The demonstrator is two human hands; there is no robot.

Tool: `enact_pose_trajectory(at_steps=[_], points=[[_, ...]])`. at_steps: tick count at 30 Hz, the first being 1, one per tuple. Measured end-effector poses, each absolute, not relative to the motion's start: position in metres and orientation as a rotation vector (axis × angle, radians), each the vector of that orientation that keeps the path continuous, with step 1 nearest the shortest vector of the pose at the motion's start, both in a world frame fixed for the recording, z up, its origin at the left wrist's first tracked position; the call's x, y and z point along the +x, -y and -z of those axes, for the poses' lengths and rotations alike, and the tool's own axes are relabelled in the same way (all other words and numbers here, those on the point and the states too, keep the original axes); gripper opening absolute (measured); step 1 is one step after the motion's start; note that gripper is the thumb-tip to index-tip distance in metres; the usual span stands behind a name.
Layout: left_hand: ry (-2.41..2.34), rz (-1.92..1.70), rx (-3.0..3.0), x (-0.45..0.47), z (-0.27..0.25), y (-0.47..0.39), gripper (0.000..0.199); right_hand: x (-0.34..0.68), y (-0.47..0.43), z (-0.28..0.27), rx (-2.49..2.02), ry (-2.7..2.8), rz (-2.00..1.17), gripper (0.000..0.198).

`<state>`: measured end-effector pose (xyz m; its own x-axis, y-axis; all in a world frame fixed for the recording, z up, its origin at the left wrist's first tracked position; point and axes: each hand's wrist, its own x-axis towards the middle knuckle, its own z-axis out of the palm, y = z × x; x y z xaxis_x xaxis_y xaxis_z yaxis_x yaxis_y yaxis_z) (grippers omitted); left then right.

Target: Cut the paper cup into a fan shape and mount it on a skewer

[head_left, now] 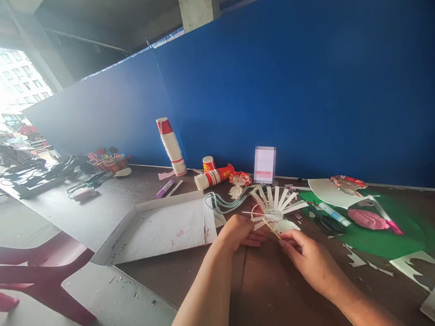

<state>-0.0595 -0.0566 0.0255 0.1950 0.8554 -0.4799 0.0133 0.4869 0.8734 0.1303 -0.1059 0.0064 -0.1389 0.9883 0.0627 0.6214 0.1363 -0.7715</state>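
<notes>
A white paper cup cut into splayed strips (pixel 274 213) fans out just beyond my hands, its round base in the middle. At its near left edge, my left hand (pixel 242 232) closes on a strip, the fingers low over the table and the thumb mostly hidden. From the right, my right hand (pixel 303 252) pinches a thin wooden stick (pixel 271 228) between thumb and fingertips. The stick slants up and left across the near strips of the cup. Whether it touches the base, I cannot tell.
Left of my hands lies a shallow cardboard tray (pixel 151 235). Behind stand a tall stack of paper cups (pixel 171 148) and a toppled stack (pixel 213 176). Scissors (pixel 327 222), a glue tube (pixel 334 214), pink clay (pixel 367 219) and paper scraps (pixel 354 258) lie to the right. A blue partition (pixel 297 89) rises behind.
</notes>
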Motion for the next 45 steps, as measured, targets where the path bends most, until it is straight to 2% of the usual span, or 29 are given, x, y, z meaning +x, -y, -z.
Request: enact_pose_trajectory(at_steps=[3, 9, 18, 26, 38, 45], points=[[-1.242, -0.694, 0.885, -0.059, -0.023, 0.056, 0.007, 0.129, 0.111, -0.008, -1.503, 1.870, -0.809, 0.027], [-1.192, -0.712, 0.869, -0.057, -0.019, 0.056, 0.029, 0.122, 0.116, -0.013, -1.432, 1.977, -0.813, 0.025], [-1.212, -0.852, 0.773, -0.054, -0.018, 0.055, 0.020, 0.126, 0.118, -0.012, -1.565, 1.980, -0.703, 0.015], [-1.198, -0.786, 0.835, -0.053, -0.017, 0.055, 0.007, 0.120, 0.117, -0.017, -1.506, 1.985, -0.799, 0.024], [-1.057, -0.774, 0.907, -0.057, -0.017, 0.058, 0.029, 0.124, 0.113, -0.013, -1.624, 2.068, -0.612, 0.029], [-1.026, -0.800, 0.904, -0.059, -0.011, 0.055, 0.022, 0.125, 0.112, -0.014, -1.676, 2.095, -0.521, 0.029]])
